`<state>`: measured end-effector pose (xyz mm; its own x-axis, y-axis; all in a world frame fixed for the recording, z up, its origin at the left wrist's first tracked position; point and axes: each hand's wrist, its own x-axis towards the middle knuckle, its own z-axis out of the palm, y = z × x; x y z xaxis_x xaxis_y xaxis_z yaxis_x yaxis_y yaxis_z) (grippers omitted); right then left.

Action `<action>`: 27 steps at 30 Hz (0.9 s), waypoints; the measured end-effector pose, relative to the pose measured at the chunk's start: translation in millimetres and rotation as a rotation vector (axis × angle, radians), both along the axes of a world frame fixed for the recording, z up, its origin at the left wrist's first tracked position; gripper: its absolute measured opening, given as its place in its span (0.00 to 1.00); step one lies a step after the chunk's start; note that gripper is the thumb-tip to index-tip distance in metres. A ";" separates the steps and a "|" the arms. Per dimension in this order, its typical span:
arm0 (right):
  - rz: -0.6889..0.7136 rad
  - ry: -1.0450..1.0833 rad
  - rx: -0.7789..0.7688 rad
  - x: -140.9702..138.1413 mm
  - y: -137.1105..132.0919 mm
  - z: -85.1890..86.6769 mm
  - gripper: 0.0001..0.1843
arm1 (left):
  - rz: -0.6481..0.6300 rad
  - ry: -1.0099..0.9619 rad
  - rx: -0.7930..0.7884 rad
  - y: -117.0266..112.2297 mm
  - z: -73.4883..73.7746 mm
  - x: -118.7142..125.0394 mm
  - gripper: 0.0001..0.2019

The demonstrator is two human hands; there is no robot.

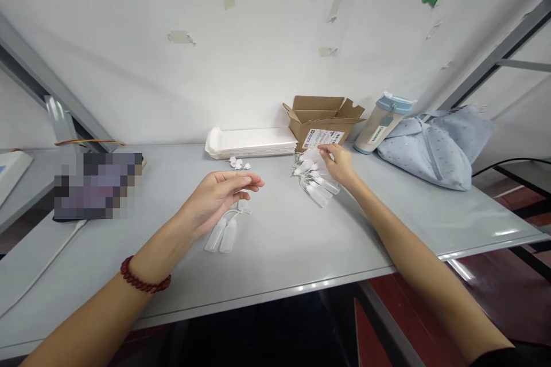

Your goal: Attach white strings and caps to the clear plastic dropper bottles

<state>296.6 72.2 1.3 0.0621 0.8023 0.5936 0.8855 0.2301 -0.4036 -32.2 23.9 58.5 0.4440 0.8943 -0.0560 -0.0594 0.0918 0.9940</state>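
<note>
My left hand (221, 198) hovers over the desk with its fingers stretched out and nothing visible between them. Below it lie two small translucent plastic bottles (228, 236) with white cords, and a small white piece (243, 205) sits just past them. At the back right, my right hand (340, 163) pinches a small plastic bottle (310, 155) at the top of a pile. Several similar corded bottles (318, 192) make up this pile; its far part is partly hidden by my fingers. A few small white caps (236, 163) are grouped beyond my left hand.
A stack of white envelopes (258, 142) and an open cardboard box (321, 117) stand along the wall. To their right are a blue-lidded bottle (383, 123) and a light blue cloth bag (426, 152). A blurred-out object (99, 186) with a white cable (47, 264) lies left.
</note>
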 end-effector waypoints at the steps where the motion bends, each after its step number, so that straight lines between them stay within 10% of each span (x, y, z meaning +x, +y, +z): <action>1: -0.001 0.000 -0.001 -0.1 -0.5 0.6 0.14 | 0.007 0.001 0.008 0.2 -0.4 -0.1 0.06; 11: -0.019 -0.018 0.066 -6.7 -11.3 11.0 0.10 | 0.096 0.041 0.033 7.1 -2.6 -3.1 0.07; 18: 0.011 -0.077 0.371 -36.8 -36.0 27.7 0.09 | 0.411 0.327 0.284 28.8 -8.2 -15.0 0.10; 23: 0.272 -0.101 0.393 -75.1 -53.7 26.1 0.06 | 0.426 0.727 0.735 53.8 -28.9 -24.8 0.17; 27: 0.535 -0.069 0.232 -102.2 -67.1 19.8 0.06 | 0.345 0.768 0.791 71.7 -42.5 -25.5 0.14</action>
<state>194.4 5.2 21.1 -0.3609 0.5600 0.7457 0.6443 0.7279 -0.2348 -57.7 95.6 15.9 0.2611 0.8670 0.4245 0.6847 -0.4763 0.5517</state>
